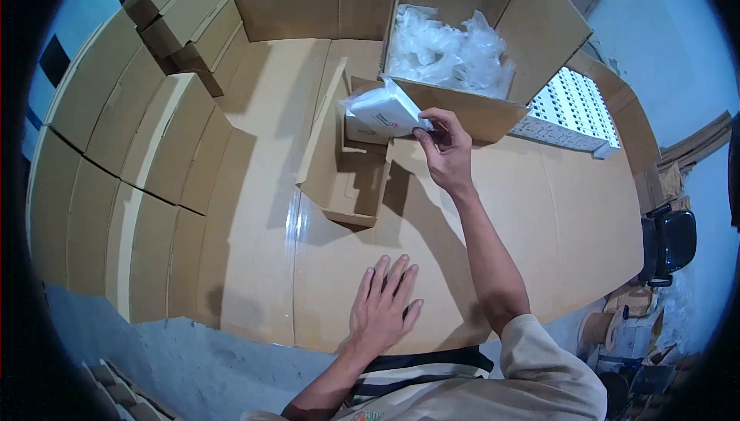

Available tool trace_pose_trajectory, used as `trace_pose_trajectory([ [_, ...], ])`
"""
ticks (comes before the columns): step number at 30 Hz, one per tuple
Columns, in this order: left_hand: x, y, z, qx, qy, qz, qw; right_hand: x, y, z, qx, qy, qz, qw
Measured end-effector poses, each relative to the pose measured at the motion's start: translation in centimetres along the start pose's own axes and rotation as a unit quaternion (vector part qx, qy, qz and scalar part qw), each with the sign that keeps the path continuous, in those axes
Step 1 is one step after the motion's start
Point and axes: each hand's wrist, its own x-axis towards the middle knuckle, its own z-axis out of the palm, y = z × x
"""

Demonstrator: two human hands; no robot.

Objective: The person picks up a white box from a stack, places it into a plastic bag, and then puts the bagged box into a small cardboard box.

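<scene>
Right hand point(443, 147) pinches the white packet point(381, 112) by its right corner at far centre, the packet stretching left over the small open carton point(347, 182), while the left hand point(383, 305) lies flat and empty on the near bench point(539, 213).

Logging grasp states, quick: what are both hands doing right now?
Left hand: open, flat on the cardboard surface, holding nothing.
Right hand: closed, fingers pinching a white packet.

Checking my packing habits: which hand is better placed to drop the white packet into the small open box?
Right, probably: the right hand pinches the white packet right by the small open box; the left hand lies flat on the cardboard, farther back.
</scene>
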Motion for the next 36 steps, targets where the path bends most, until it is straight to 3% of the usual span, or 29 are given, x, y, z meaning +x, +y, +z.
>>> trace_pose_trajectory([
  [14,0.1,-0.6,-0.1,-0.031,0.014,0.007,0.999,4.1,-3.2,1.0,-0.251,-0.201,-0.084,0.943],
  [23,0.2,-0.7,-0.2,-0.043,0.012,0.01,0.999,3.9,-1.6,1.7,-0.375,-0.22,-0.121,0.892],
  [36,0.3,-0.7,0.1,-0.043,0.009,0.004,0.999,5.2,-2.6,2.8,-0.477,-0.272,-0.059,0.834],
])
